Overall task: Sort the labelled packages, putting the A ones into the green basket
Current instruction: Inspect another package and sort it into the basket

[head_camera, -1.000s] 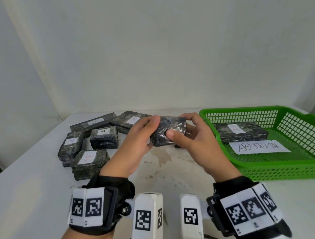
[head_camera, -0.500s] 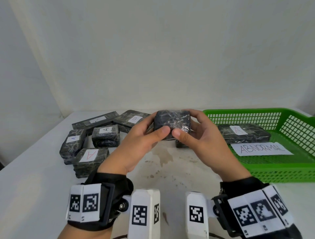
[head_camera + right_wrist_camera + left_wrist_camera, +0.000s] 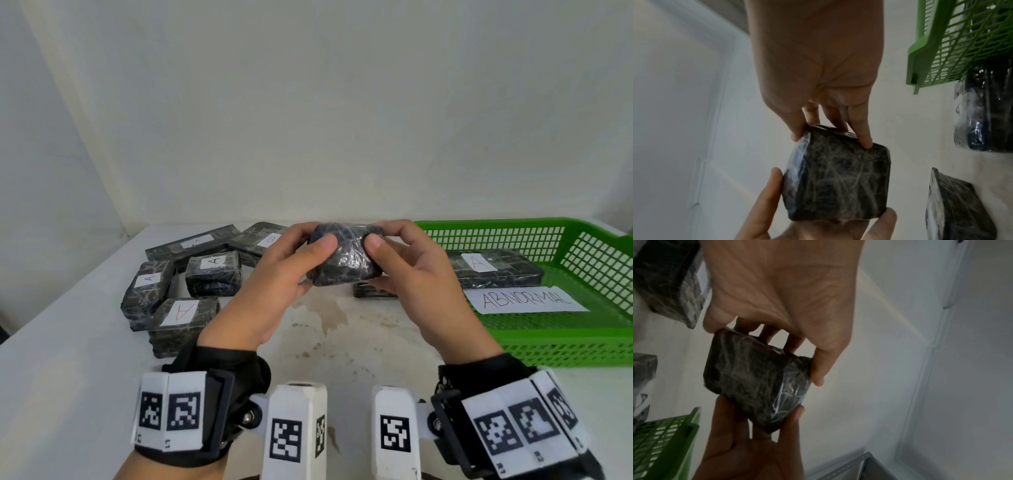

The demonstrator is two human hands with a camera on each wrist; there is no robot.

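Note:
A small black plastic-wrapped package (image 3: pixel 344 258) (image 3: pixel 756 382) (image 3: pixel 836 177) is held above the table centre between both hands. My left hand (image 3: pixel 291 260) grips its left end, thumb in front, fingers behind. My right hand (image 3: pixel 397 260) grips the right end the same way. No label shows on the faces I see. The green basket (image 3: pixel 561 339) sits at the right and holds a long package labelled A (image 3: pixel 489 270) and a paper reading ABNORMAL (image 3: pixel 524 299). At the left lie several wrapped packages, some labelled A (image 3: pixel 180 311) (image 3: pixel 212 272) (image 3: pixel 147 287).
A flat package marked B (image 3: pixel 263 241) and another long one (image 3: pixel 191 245) lie at the back left. One more dark package (image 3: pixel 370 293) lies under my right hand beside the basket. The white table (image 3: pixel 68 377) is stained in the middle. A wall stands close behind.
Both hands have raised the package slightly and turned it, tilting another face toward the head camera. The other packages and the basket have not moved.

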